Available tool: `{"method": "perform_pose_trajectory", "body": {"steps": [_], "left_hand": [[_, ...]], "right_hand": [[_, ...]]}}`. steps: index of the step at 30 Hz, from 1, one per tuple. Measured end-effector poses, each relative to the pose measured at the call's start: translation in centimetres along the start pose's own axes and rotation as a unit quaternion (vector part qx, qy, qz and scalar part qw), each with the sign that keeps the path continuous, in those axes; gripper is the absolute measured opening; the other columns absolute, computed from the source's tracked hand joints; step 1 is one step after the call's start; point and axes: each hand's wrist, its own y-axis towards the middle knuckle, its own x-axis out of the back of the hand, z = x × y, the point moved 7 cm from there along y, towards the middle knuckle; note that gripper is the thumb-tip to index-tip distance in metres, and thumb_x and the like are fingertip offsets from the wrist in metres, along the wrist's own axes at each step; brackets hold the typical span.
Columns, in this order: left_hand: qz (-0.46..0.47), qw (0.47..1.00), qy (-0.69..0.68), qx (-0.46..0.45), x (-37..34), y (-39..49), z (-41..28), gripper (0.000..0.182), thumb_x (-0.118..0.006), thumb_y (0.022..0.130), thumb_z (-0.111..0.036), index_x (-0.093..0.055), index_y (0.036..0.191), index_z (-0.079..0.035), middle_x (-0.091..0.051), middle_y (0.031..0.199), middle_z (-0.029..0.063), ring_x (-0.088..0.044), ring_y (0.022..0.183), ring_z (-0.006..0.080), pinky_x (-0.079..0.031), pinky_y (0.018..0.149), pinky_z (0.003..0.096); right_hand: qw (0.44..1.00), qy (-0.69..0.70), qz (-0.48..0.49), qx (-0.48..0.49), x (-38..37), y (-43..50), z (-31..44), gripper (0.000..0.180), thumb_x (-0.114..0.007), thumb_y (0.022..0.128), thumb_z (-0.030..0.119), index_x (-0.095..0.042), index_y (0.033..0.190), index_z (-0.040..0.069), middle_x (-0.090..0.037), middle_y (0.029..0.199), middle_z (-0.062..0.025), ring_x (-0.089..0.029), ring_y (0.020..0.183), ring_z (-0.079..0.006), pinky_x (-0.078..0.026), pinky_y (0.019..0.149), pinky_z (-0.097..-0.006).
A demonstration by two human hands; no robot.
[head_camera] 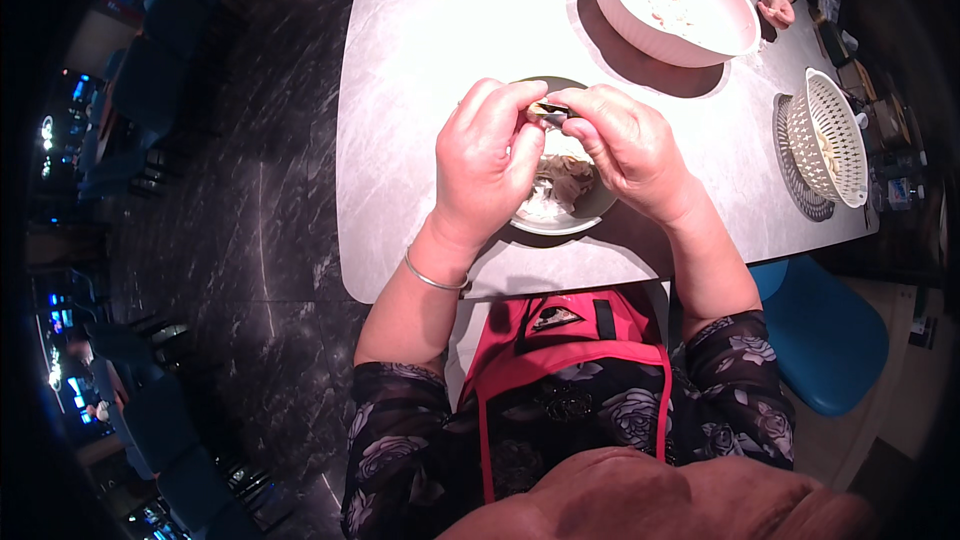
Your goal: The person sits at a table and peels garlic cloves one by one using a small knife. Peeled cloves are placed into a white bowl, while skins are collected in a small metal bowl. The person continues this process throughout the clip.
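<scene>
Both my hands meet above a round bowl [559,227] near the table's front edge. Between the fingertips of my left hand [491,157] is a small pale piece [538,109], too small to name. My right hand [634,150] pinches a small dark, shiny metal tool [556,117], possibly a small blade, whose edge touches or lies close beside the piece. Inside the bowl, below my fingers, lies a heap of thin whitish and brownish peelings [559,184]. Part of the bowl is hidden by my hands.
A large pink-white basin [675,37] with small pale bits inside stands beyond my right hand. Another person's hand [777,9] is beside it. A perforated plastic basket [844,136] holding pale pieces sits at the table's [397,225] right edge. A blue chair [832,337] stands at the right.
</scene>
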Motion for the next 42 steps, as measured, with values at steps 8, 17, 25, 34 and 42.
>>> {"method": "perform_pose_trajectory", "body": {"steps": [8, 17, 25, 34, 42], "left_hand": [[0.028, 0.999, -0.032, 0.001, -0.1, 0.0, 0.0, 0.030, -0.065, 0.083, 0.011, -0.070, 0.110, -0.001, -0.063, 0.087, 0.0111, -0.064, 0.075, 0.0227, -0.053, 0.068, 0.0336], [0.047, 0.994, -0.093, 0.023, -0.3, 0.1, 0.5, 0.028, -0.068, 0.088, 0.010, -0.072, 0.113, -0.001, -0.065, 0.092, 0.0086, -0.065, 0.081, 0.0166, -0.054, 0.071, 0.0292], [0.067, 0.954, -0.269, 0.117, -0.8, -0.2, 1.5, 0.021, -0.066, 0.098, 0.005, -0.073, 0.117, 0.001, -0.068, 0.099, 0.0063, -0.069, 0.091, 0.0122, -0.057, 0.079, 0.0263], [0.021, 0.830, -0.507, 0.232, -1.4, -0.4, 3.8, 0.028, -0.059, 0.109, -0.009, -0.061, 0.135, 0.002, -0.070, 0.108, 0.0084, -0.070, 0.095, 0.0135, -0.060, 0.089, 0.0285], [0.009, 0.841, -0.476, 0.256, -1.5, -0.8, 3.8, 0.034, -0.055, 0.110, -0.009, -0.057, 0.143, 0.001, -0.065, 0.121, 0.0102, -0.066, 0.090, 0.0111, -0.059, 0.082, 0.0260]], "right_hand": [[0.998, 0.054, 0.014, -0.001, 0.4, -0.1, -0.6, 0.023, -0.071, 0.098, 0.010, -0.070, 0.119, 0.003, -0.071, 0.091, -0.0121, -0.068, 0.075, -0.0302, -0.055, 0.065, -0.0395], [0.993, 0.110, -0.001, -0.041, 0.5, -0.2, -1.1, 0.016, -0.068, 0.101, 0.007, -0.073, 0.115, 0.003, -0.073, 0.090, -0.0101, -0.071, 0.074, -0.0222, -0.057, 0.065, -0.0324], [0.954, 0.263, 0.010, -0.141, 0.7, -0.2, -1.7, 0.020, -0.063, 0.106, 0.009, -0.076, 0.118, 0.001, -0.075, 0.089, -0.0078, -0.069, 0.071, -0.0136, -0.055, 0.063, -0.0270], [0.954, 0.283, 0.004, -0.098, 1.2, -0.1, -1.1, 0.019, -0.060, 0.107, 0.008, -0.074, 0.111, -0.003, -0.072, 0.083, -0.0077, -0.067, 0.070, -0.0128, -0.052, 0.062, -0.0266], [0.999, 0.045, -0.017, -0.001, 1.1, 0.4, -1.0, 0.016, -0.071, 0.098, 0.008, -0.072, 0.112, 0.001, -0.072, 0.092, -0.0116, -0.069, 0.073, -0.0249, -0.056, 0.067, -0.0349]]}}
